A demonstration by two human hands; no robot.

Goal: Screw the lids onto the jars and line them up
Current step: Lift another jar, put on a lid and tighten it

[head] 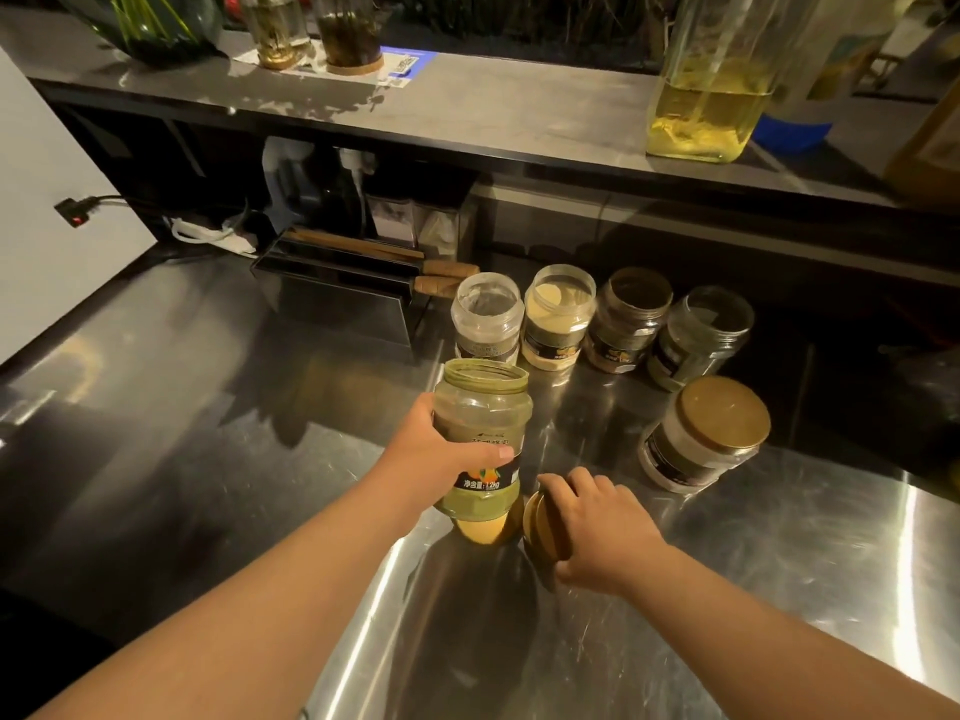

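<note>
Now, from the head view: the left hand (441, 454) grips an open jar (480, 433) around its middle. The thumb lies across the front of the label, and the fingers wrap around the far side, mostly hidden. This jar has no lid and leans slightly away from the viewer, low over the steel surface (208, 433). I cannot tell whether its base touches the metal.

Just to its right, the right hand (602, 527) holds the gold lids (543, 522), apparently two stacked and turned on edge. Its fingers curl over the upper rim and the thumb sits at the lower side. The lids are just beside the base of the held jar.

Further back four more jars stand in a row, all without lids: a clear jar (487, 317), a pale-powder jar (558, 314), a brown jar (631, 317) and a dark jar (698, 335). They stand close side by side.

In front of the row's right end, apart from it, a capped jar (701, 433) already wears a gold lid.

A black knife holder (337, 288) stands left of the row. On the raised shelf (467, 111) behind is a tall glass container (711, 96) of yellow liquid.
</note>
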